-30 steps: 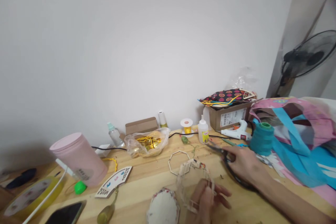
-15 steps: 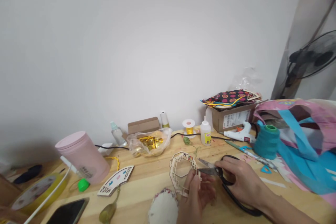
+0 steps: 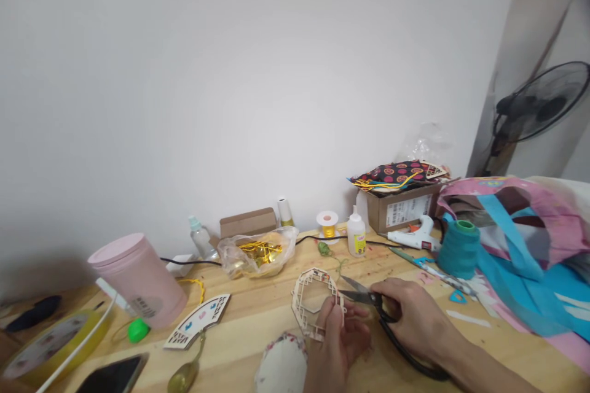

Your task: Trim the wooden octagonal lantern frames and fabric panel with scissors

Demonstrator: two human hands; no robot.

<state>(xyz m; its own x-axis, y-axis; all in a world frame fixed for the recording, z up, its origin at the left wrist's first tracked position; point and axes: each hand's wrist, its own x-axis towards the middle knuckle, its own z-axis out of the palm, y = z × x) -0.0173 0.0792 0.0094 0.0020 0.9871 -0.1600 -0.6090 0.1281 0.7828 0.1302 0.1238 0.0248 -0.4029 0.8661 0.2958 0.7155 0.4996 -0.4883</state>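
My left hand pinches the lower right edge of a pale wooden lattice frame, holding it upright over the wooden table. My right hand is closed round the black handles of a pair of scissors. The scissor blades point left and their tips sit right at the frame's right edge, close to my left fingers. A second flat octagon ring seems to lie behind the frame, mostly hidden.
A pink canister, fan-shaped cutout, phone and green cap lie at left. A bag of gold pieces, glue bottle, glue gun, teal spool and pink-blue bag stand at back and right.
My right hand picked up the scissors and brought them left to the frame. My left hand raised the lattice frame upright from low over the table.
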